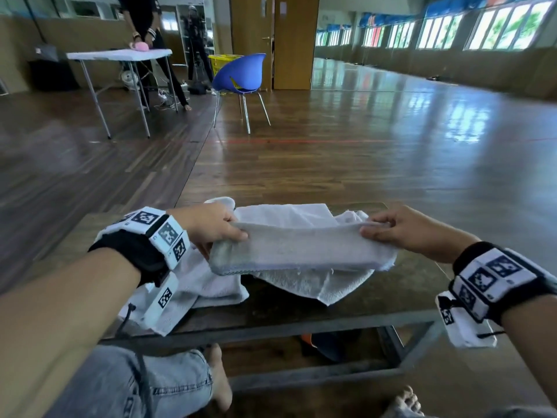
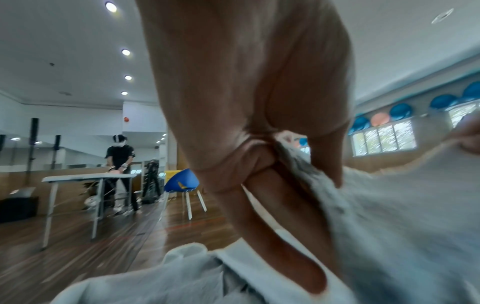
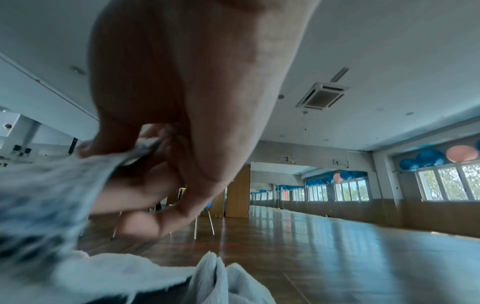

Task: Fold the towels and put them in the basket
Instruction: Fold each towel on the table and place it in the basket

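Note:
A white towel point(image 1: 301, 248) hangs folded and stretched between both hands above a low dark table point(image 1: 301, 318). My left hand point(image 1: 217, 227) pinches its left end, with the cloth point(image 2: 389, 216) running off to the right from the fingers point(image 2: 285, 226). My right hand point(image 1: 391, 227) pinches the right end, thumb over the cloth point(image 3: 52, 195). More white towels lie on the table: a flat one point(image 1: 289, 215) behind, one point(image 1: 196, 285) at the left under my wrist, one point(image 1: 316, 285) beneath the held towel. A yellow basket point(image 1: 223, 63) stands far off behind a blue chair.
A blue chair point(image 1: 241, 73) stands on the wooden floor ahead. At the far left another person point(image 1: 144, 22) works at a white folding table point(image 1: 120, 54). My bare feet and knee lie under the table's near edge. The wooden floor stretches away to the right.

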{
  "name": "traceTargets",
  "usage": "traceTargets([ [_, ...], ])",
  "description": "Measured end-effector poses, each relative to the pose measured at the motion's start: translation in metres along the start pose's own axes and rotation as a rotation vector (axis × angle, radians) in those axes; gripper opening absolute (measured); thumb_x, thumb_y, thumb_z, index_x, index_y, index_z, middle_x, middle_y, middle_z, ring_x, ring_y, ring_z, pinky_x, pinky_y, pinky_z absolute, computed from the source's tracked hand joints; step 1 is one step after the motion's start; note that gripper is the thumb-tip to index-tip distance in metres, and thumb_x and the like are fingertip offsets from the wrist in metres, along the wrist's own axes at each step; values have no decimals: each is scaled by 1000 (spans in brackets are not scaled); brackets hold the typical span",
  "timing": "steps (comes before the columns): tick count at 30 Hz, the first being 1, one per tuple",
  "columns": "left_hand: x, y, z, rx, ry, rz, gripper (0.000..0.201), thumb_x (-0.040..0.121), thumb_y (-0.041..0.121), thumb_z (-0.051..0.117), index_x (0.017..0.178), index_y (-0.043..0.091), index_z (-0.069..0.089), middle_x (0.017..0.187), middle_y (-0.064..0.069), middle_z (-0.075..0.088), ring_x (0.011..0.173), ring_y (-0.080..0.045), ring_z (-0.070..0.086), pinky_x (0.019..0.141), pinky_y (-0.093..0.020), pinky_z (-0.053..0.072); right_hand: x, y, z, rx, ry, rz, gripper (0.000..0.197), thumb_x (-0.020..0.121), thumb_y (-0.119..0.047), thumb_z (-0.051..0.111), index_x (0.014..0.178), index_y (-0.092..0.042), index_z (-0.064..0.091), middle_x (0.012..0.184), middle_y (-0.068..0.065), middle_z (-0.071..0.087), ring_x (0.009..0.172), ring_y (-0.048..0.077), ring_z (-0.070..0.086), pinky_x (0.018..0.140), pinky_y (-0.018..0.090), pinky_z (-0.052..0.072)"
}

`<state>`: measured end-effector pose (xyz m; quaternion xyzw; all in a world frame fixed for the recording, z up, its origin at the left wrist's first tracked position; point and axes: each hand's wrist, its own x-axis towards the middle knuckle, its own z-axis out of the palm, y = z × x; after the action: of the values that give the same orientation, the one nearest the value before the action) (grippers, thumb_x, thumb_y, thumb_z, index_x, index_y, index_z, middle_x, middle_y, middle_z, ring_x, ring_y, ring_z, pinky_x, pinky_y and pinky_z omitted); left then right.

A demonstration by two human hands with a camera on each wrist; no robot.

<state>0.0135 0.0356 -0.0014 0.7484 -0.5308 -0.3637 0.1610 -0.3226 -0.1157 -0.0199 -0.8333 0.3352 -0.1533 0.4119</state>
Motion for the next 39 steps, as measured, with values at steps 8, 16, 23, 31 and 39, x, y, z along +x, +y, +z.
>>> traceTargets([
  [8, -31, 13, -4, -69, -337, -103, 34, 90, 27, 71, 116, 5, 71, 104, -16, 75, 81, -24, 73, 62, -31, 60, -22, -13, -24, 115, -446, 197, 24, 96, -39, 67, 100, -19, 79, 97, 3, 76, 85, 16, 70, 73, 27, 54],
  [16, 43, -10, -6, 27, 119, -40, 23, 90, 34, 71, 95, 11, 70, 82, -5, 67, 63, -16, 63, 47, -24, 52, 47, 12, -6, -99, 6, 225, 21, 100, -31, 61, 94, -15, 74, 89, 14, 72, 74, 19, 66, 61, 33, 54],
  [23, 144, -23, -20, 14, 532, 20, 28, 93, 24, 68, 68, 12, 64, 58, -2, 57, 52, -16, 50, 49, -25, 34, 174, 52, 10, -339, 322, 210, 40, 93, -21, 69, 57, -12, 54, 53, 6, 50, 48, 19, 47, 36, 17, 35],
  [31, 239, -64, -2, 259, 454, -99, 44, 93, 26, 64, 53, 15, 50, 62, -2, 51, 63, -19, 49, 50, -27, 28, 276, 111, 38, -557, 191, 262, 18, 92, -24, 69, 78, -13, 69, 99, 19, 66, 93, 34, 62, 78, 31, 46],
  [39, 235, -70, 6, 285, 537, -47, 36, 87, 14, 73, 54, 6, 61, 51, 3, 43, 50, -6, 39, 44, -14, 34, 271, 120, 57, -585, 106, 241, 30, 85, -6, 66, 59, -21, 62, 73, 9, 63, 83, 30, 65, 75, 31, 53],
])
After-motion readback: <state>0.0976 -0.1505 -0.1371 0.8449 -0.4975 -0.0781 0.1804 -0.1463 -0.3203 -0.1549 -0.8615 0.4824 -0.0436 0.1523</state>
